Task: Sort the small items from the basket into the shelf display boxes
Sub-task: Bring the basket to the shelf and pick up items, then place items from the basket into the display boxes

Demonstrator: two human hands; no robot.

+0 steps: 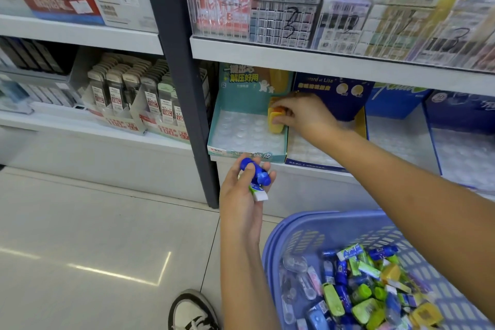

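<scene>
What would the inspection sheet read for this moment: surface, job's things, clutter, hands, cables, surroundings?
Surface: white shelf board, carrying open display boxes.
Job's things: teal cardboard display box, mostly bare, with yellow-orange plastic items in its back right corner; lilac plastic mesh basket holding mixed blue, green and yellow small items.
Clutter: nothing seen.
Grips: right hand pinches the yellow-orange plastic items; left hand holds blue plastic items and a white eraser.
Cables: nothing seen.
Surroundings: pale tiled floor, black-and-white shoe, stocked shelves to the left and above.
</scene>
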